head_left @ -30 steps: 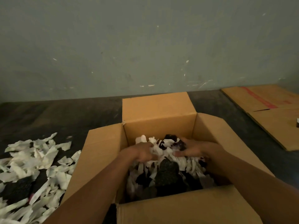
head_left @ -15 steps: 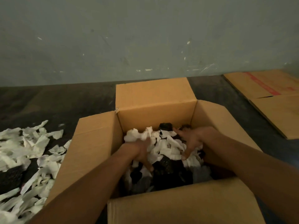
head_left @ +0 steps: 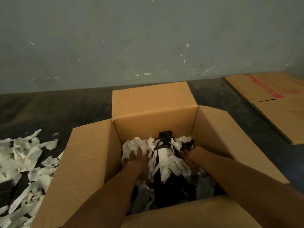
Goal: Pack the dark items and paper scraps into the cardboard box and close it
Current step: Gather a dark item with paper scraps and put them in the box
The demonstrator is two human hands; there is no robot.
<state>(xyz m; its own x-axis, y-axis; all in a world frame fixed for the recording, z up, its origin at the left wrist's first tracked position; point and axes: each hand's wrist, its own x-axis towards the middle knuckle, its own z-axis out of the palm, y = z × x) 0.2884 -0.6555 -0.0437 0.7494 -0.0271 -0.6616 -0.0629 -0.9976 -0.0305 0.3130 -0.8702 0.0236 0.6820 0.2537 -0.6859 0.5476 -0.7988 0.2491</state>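
Observation:
An open cardboard box (head_left: 92,162) stands on the dark floor with all its flaps up or spread. Inside lie white paper scraps (head_left: 171,165) and dark items. One dark item (head_left: 164,145) with a white barcode label lies along the middle, its black cap toward the far wall. My left hand (head_left: 139,160) presses flat on the scraps at its left side, fingers spread. My right hand (head_left: 190,157) reaches down at its right side; its fingertips are hidden among the dark things, so its grip is unclear.
A pile of loose paper scraps (head_left: 24,163) covers the floor left of the box, with a dark item (head_left: 5,190) half buried at the left edge. Flattened cardboard sheets (head_left: 278,102) lie at the right. A grey-green wall (head_left: 148,38) stands behind.
Both hands have shifted apart inside the box, and scraps were pushed aside, uncovering the labelled dark item in the middle. The camera has tilted lower and nearer.

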